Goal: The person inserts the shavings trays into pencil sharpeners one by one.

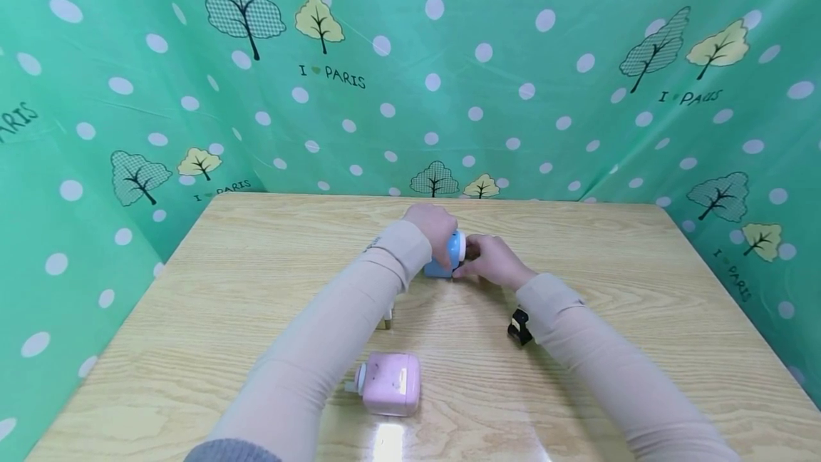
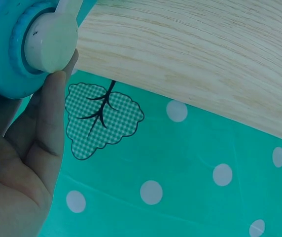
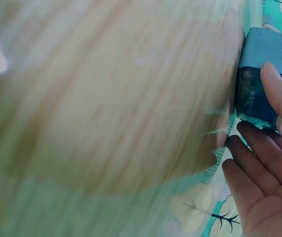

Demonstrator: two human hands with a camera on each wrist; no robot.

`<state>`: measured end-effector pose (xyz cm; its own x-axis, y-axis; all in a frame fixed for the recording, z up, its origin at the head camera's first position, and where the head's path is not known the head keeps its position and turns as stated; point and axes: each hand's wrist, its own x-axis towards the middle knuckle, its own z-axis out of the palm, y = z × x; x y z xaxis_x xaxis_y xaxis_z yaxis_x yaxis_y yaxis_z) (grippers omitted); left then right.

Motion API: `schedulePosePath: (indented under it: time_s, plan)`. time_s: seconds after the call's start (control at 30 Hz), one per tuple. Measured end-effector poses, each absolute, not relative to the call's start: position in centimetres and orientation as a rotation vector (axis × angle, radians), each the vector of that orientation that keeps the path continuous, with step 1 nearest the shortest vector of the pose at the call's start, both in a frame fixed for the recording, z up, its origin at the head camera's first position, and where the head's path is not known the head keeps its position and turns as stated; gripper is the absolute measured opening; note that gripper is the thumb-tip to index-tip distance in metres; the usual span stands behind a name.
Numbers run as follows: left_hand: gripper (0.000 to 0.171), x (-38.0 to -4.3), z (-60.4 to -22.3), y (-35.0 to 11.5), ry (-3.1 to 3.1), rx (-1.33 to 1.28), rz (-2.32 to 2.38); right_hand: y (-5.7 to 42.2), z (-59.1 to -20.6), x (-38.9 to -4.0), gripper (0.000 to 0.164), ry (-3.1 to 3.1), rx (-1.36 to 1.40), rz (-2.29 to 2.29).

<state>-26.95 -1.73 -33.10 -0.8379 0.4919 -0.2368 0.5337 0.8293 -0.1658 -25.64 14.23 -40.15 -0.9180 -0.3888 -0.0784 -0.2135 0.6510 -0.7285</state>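
A light-blue pump bottle (image 1: pixel 439 269) lies on its side near the back of the table, its white collar toward the right. My left hand (image 1: pixel 434 228) grips it from above, fingers bent over its body. In the left wrist view, left-hand fingers (image 2: pixel 50 113) reach beside the white pump head (image 2: pixel 52 42). My right hand (image 1: pixel 495 261) holds the pump end, thumb low on the bottle. From the right wrist, the right hand (image 3: pixel 266 182) shows its thumb against the blue bottle (image 3: pixel 271 54), which has a dark see-through panel; its other fingers reach toward the white pump part.
A pink pump bottle (image 1: pixel 390 383) lies at the front, its nozzle pointing left. A small white-and-olive thing (image 1: pixel 386 318) is partly hidden by the left sleeve. A black object (image 1: pixel 519 327) is by the right cuff. A green dotted curtain (image 1: pixel 385 91) hangs behind the wooden table.
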Motion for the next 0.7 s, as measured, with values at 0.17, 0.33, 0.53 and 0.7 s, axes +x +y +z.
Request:
schedulePosePath:
  time_s: [0.17, 0.33, 0.53, 0.7]
  plan:
    - [0.066, -27.06, -33.19, -1.73, 2.829, 0.802, -0.332, 14.19, -40.14, -25.64, 0.052, 2.637, -0.467, -1.127]
    - [0.065, -27.1, -33.2, -1.69, 2.829, 0.81, -0.336, 14.31, -40.22, -25.82, 0.053, 2.639, -0.458, -1.116]
    - [0.065, -27.29, -33.38, -1.65, 2.831, 0.802, -0.338, 14.33, -40.32, -26.05, 0.055, 2.631, -0.491, -1.11]
    - [0.065, -27.47, -33.58, -1.62, 2.836, 0.8, -0.33, 14.35, -40.31, -26.01, 0.056, 2.629, -0.498, -1.118]
